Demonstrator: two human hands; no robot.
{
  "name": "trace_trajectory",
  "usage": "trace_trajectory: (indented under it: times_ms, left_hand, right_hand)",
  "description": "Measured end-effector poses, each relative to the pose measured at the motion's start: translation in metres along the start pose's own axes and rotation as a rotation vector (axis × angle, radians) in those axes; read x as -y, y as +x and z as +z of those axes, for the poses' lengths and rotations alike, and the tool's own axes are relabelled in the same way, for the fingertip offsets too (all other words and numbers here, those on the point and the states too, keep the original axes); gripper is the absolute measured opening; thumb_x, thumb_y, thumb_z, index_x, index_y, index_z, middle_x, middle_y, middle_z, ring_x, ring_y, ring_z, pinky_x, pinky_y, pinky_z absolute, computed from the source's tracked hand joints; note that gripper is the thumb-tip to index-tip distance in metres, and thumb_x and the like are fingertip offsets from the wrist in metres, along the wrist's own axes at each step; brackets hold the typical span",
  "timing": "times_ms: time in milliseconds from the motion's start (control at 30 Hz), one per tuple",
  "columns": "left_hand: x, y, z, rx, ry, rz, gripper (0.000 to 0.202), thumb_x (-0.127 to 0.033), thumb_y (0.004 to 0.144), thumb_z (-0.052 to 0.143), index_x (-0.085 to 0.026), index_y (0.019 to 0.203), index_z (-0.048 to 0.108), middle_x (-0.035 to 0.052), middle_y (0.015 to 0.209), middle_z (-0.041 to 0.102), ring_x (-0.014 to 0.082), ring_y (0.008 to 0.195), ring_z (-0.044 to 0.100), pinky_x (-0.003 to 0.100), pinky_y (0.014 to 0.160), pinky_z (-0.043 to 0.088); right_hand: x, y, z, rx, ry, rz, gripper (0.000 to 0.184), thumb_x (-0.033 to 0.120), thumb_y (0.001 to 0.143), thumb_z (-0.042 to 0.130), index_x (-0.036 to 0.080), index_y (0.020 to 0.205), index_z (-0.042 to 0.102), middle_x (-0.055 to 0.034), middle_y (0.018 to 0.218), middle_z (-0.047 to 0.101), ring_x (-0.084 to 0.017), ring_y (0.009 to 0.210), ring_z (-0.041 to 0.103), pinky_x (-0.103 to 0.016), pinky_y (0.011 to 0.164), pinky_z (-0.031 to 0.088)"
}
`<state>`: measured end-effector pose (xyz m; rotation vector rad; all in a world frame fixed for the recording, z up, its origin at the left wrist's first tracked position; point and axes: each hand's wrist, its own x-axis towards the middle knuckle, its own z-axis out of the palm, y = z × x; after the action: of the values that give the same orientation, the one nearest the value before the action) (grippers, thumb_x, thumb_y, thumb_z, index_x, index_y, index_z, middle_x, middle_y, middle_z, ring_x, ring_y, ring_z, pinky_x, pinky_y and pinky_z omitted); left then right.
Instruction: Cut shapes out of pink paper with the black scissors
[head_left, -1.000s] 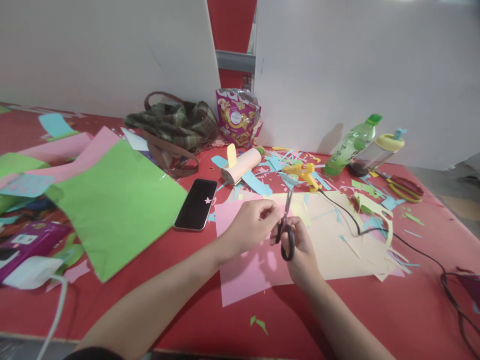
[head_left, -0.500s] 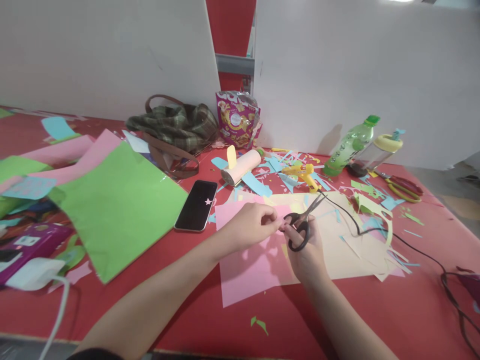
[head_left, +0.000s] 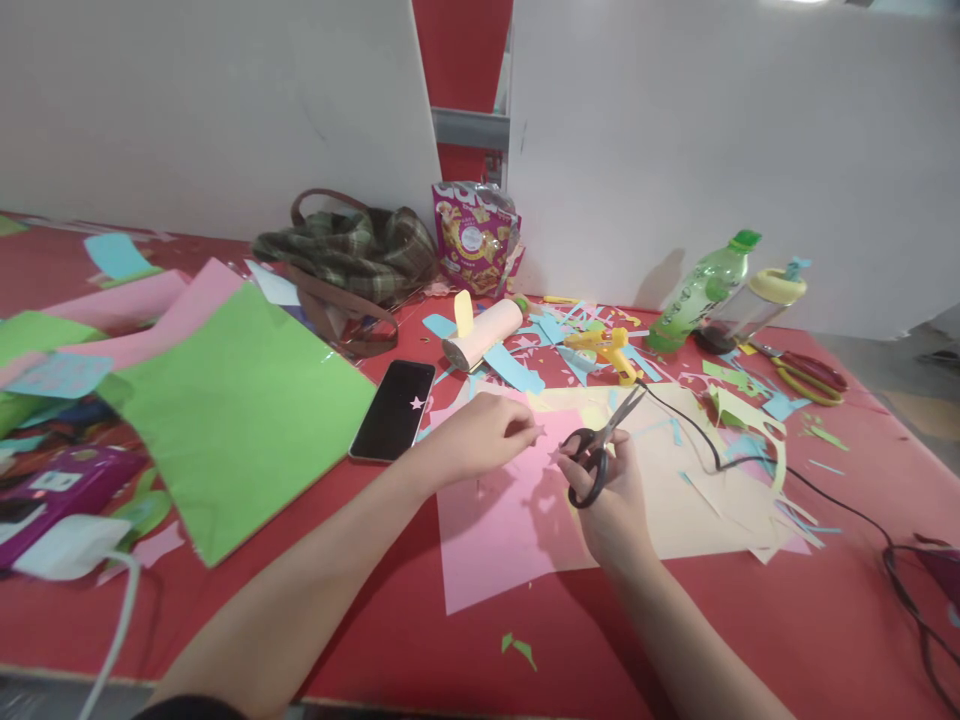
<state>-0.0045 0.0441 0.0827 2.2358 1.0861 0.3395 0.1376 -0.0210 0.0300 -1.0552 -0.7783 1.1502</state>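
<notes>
My left hand (head_left: 491, 435) pinches a small pink paper star (head_left: 539, 434) at its fingertips, above a pink paper sheet (head_left: 480, 540). To its right, my right hand (head_left: 611, 490) grips black-handled scissors (head_left: 596, 455), their blades pointing up and away. A tiny pink scrap seems to sit at the right thumb and fingertip, too small to make out clearly. Under the right hand, a cream paper sheet (head_left: 682, 510) overlaps the pink one. Left of the hands lies a dark phone (head_left: 391, 412) with another pink star (head_left: 417, 403) on its screen.
A paper-covered tube (head_left: 487, 335) with flaps lies behind the hands, beside a yellow glue gun (head_left: 604, 347) whose black cord runs right. A green bottle (head_left: 701, 290), snack bag (head_left: 476, 240) and plaid bag (head_left: 360, 250) stand behind. Green paper (head_left: 247, 410) lies left.
My hands have drawn apart from each other. The left hand has moved slightly left with the pink star, while the right hand keeps the scissors nearly in place.
</notes>
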Motion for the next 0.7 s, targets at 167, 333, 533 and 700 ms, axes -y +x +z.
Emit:
trace_trajectory:
  times_ms: [167,333,533,700]
  left_hand:
    - [0.015,-0.001,-0.007,0.347,0.275,-0.14,0.021,-0.025,0.069,0.046,-0.016,0.057,0.061,0.0029,0.057,0.057,0.0111,0.049,0.046,0.021,0.043,0.026]
    - [0.024,0.003,0.003,0.449,0.376,-0.249,0.011,-0.026,0.057,0.06,-0.015,0.054,0.063,0.0049,0.054,0.06,0.0133,0.043,0.048,0.022,0.04,0.028]
    - [0.027,0.008,0.006,0.312,0.463,-0.25,0.005,-0.017,0.059,0.056,-0.014,0.06,0.06,0.0067,0.064,0.061,0.0189,0.055,0.055,0.026,0.048,0.036]
    - [0.031,0.015,0.015,0.135,0.502,-0.12,0.016,-0.027,0.069,0.05,-0.015,0.079,0.054,0.0098,0.087,0.056,0.0233,0.081,0.053,0.031,0.064,0.038]
  right_hand:
    - [0.0,0.0,0.0,-0.005,-0.012,0.0,0.03,0.009,0.061,0.061,0.024,0.073,0.037,0.0051,0.069,0.051,-0.012,0.069,0.051,-0.023,0.055,0.042]
    - [0.003,-0.001,0.002,0.005,-0.02,0.011,0.031,0.007,0.061,0.06,0.024,0.072,0.036,0.0062,0.068,0.051,-0.01,0.065,0.051,-0.022,0.055,0.042]
    - [0.002,0.0,0.002,0.003,-0.036,0.019,0.031,0.008,0.061,0.06,0.023,0.072,0.036,0.0059,0.069,0.052,-0.01,0.063,0.052,-0.021,0.052,0.042]
    - [0.001,-0.001,0.001,0.01,-0.029,0.03,0.031,0.008,0.061,0.06,0.024,0.073,0.036,0.0061,0.069,0.052,-0.009,0.06,0.05,-0.02,0.049,0.04]
